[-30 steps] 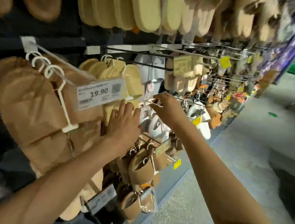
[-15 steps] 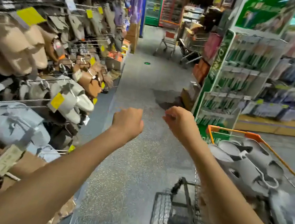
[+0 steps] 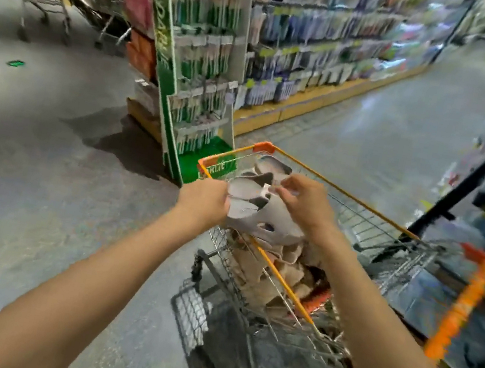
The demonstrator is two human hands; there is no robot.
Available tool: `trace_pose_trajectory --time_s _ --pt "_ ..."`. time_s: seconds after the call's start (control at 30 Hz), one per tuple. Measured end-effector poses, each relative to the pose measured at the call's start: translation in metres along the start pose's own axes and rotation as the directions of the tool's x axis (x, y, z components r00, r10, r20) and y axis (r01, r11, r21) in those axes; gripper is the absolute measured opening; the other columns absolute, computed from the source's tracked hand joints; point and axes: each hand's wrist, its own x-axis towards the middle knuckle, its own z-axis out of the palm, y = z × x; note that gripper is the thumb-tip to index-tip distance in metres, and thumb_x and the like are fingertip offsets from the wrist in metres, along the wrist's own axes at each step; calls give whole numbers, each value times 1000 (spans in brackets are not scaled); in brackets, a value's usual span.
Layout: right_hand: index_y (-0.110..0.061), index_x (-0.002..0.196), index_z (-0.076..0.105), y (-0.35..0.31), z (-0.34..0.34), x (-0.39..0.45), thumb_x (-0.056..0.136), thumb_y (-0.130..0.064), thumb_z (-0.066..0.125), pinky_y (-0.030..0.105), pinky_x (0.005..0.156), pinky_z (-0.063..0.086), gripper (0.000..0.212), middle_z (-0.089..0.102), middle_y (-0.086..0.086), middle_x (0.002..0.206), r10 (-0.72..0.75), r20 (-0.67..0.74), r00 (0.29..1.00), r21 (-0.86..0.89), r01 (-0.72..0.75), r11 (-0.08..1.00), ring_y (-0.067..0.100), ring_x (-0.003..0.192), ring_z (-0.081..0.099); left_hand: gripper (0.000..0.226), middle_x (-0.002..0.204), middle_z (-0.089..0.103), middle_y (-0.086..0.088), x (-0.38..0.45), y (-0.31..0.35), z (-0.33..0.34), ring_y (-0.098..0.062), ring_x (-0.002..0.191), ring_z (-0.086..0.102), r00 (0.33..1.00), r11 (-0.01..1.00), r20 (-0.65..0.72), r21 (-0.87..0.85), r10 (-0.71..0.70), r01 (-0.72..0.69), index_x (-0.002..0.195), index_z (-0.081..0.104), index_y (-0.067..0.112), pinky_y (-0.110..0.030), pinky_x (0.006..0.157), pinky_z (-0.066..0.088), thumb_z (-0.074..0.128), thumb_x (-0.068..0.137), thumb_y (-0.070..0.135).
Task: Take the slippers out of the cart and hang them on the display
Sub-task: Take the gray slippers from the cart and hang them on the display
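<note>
Grey slippers (image 3: 264, 217) over cart (image 3: 360, 204), gripped between left hand (image 3: 204, 201) and right hand (image 3: 307, 203) fingers.

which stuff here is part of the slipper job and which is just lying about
Part of the job:
- grey slippers, gripped by left hand and right hand
- cart
- beige slippers in the cart

Just around:
- green display stand
- far shelves
- other trolleys

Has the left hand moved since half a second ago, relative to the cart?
Yes. The left hand was a bare fist out over the aisle floor, left of the cart; now it grips the grey slippers above the cart's near corner.
</note>
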Motion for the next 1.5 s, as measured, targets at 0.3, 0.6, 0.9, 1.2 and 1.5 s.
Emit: trace_pose_trajectory --time_s 0.3,0.6,0.9,1.2,1.5 --pt "-2 96 68 36 -6 17 89 -22 60 35 83 46 22 70 15 100 353 -210 912 -51 -371 927 29 95 64 25 110 63 -10 94 -6 22 -30 100 60 955 960 96 -19 281 -280 108 61 14 -37 79 49 45 92 25" --pt "-3 99 65 77 30 37 91 -25 55 29 75 39 25 66 13 98 600 -186 778 15 -608 794 27 94 59 32 122 50 -12 146 19 68 -29 114 47 841 863 197 -99 505 -495 121 49 9 -38 78 43 47 92 23" --pt "6 117 53 147 77 99 94 -20 46 41 89 45 35 58 25 117 799 -61 598 34 -799 601 39 110 53 65 152 18 -12 223 69 120 -31 141 14 584 617 362 31 726 -786 144 28 25 -48 112 18 52 89 49" --pt "0 81 60 172 84 108 96 -11 39 27 48 30 28 60 16 84 863 141 486 -76 -864 499 30 78 56 83 150 30 -4 268 105 148 -25 141 19 287 338 566 16 773 -941 144 31 26 -52 111 17 51 77 70" --pt "1 114 52 145 59 106 99 -13 34 39 80 40 27 57 22 114 746 -369 555 98 -775 625 36 103 54 37 106 66 2 289 145 118 -22 107 57 158 205 356 -97 921 -974 105 60 25 -39 99 30 44 91 55"
